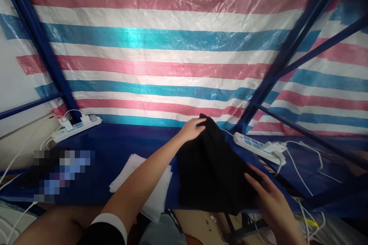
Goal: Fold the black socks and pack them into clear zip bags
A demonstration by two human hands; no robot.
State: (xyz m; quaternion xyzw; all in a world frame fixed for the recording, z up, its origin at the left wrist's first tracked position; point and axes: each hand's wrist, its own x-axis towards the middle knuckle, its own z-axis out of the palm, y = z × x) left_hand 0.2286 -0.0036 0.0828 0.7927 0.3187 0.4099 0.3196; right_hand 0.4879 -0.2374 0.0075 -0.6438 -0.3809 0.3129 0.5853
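A black piece of cloth [209, 172], perhaps a garment, lies partly raised over the blue tabletop [106, 141], its lower edge hanging past the front. My left hand [193, 129] pinches its upper corner between thumb and fingers. At the cloth's right edge is my right hand [268, 191], fingers curled around the fabric, slightly blurred. Left of the cloth, thin white sheets [161, 189], paper or plastic, rest on the tabletop, partly covered by my left forearm.
White power strips stand at the back left [77, 128] and right [258, 148], with plugs and loose cables. Blue metal posts [43, 46] frame a striped plastic tarp [161, 38] behind. A pixelated object [64, 174] lies at left.
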